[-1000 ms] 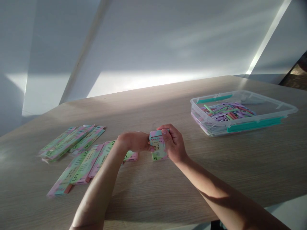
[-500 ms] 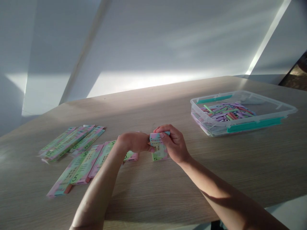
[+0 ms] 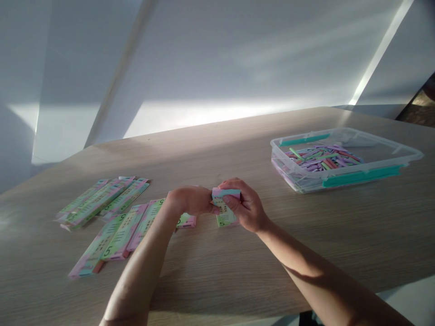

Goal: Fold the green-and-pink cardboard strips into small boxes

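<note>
You've got both hands in the middle of the counter (image 3: 238, 276), near its front edge, closed in on one pastel card pack (image 3: 224, 204), pink, blue and green with small dark print and a 5 at the lower end. Your left hand (image 3: 190, 201) comes in from the left, fingers curled, fingertips pressed on the pack's left side. Your right hand (image 3: 246, 204) is curled over the pack from the right, fingers wrapped across the top edge and thumb on the printed face. The pack stands roughly upright between them, tilted a bit; you can't tell if its lower end touches the counter.

Just left of the pack, a small pastel card (image 3: 186, 221) lies partly under your left wrist. Toward the left edge of the counter are two groups of long printed strips, pink and green: the far group of strips (image 3: 102, 201) and the near group of strips (image 3: 117, 235), lying slanted side by side, well apart from your right hand. Over at the far right of the counter sits a clear plastic tub (image 3: 346, 179) with teal latch bars (image 3: 360, 176), holding a loose pile of coloured sticks (image 3: 322, 158).
</note>
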